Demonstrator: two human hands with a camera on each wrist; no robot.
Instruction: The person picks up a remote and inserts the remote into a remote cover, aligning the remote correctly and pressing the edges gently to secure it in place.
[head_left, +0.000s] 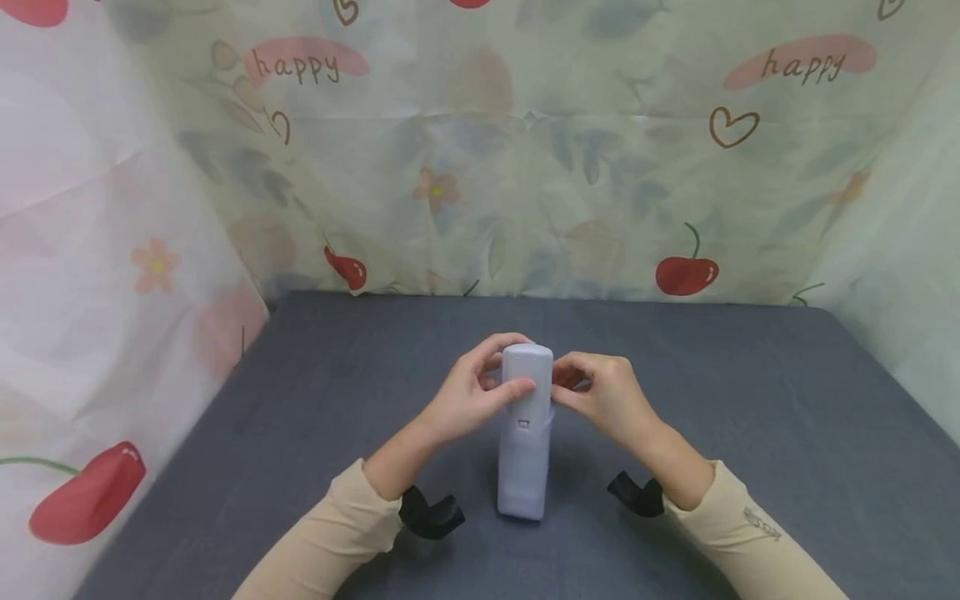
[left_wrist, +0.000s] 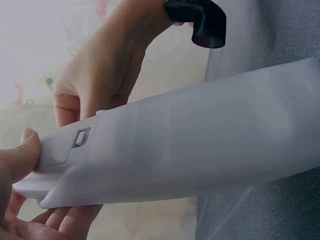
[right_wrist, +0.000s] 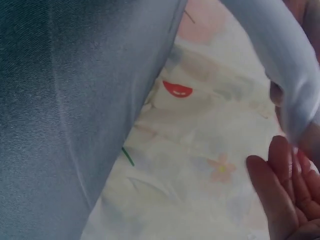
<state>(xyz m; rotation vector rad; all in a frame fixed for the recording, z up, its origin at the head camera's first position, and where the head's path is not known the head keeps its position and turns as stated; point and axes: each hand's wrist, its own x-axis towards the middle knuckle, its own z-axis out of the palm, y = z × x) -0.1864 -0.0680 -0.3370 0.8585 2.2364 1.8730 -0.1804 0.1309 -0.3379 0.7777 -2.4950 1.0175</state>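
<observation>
Head view, left hand (head_left: 480, 396): it is curling around the far end of the remote (head_left: 525, 433), its thumb lying across the remote's face and its fingers wrapping behind.
Head view, right hand (head_left: 600, 396): it is pinching the remote's far end from the other side, fingers bent, directly opposite the left hand.
Head view, remote: a pale grey, long casing is standing tilted between the two hands, its near end resting on the table (head_left: 712, 433) between the wrists, its far end lifted in the fingers.
Head view, table: a dark grey surface is spreading out under both hands.
Head view, straps: a black strap (head_left: 429, 512) is sitting at the left wrist and another (head_left: 637, 493) at the right wrist.
Head view, sleeves: beige sleeves (head_left: 322, 542) are covering both forearms.
Head view, backdrop: a printed cloth (head_left: 525, 167) with cherries and flowers is hanging beyond the hands and at both sides.

Left wrist view, left hand (left_wrist: 22, 195): its thumb is pressing on the remote's (left_wrist: 190, 145) end while fingers are cupping it from below.
Left wrist view, right hand (left_wrist: 100, 70): it is gripping the remote from the far side.
Left wrist view, latch (left_wrist: 81, 137): a small square catch is showing on the casing just beside the thumb.

Right wrist view, right hand (right_wrist: 290, 195): only its fingers are showing, bent just beneath the remote's (right_wrist: 285, 55) edge; whether they are touching it I cannot tell here.
</observation>
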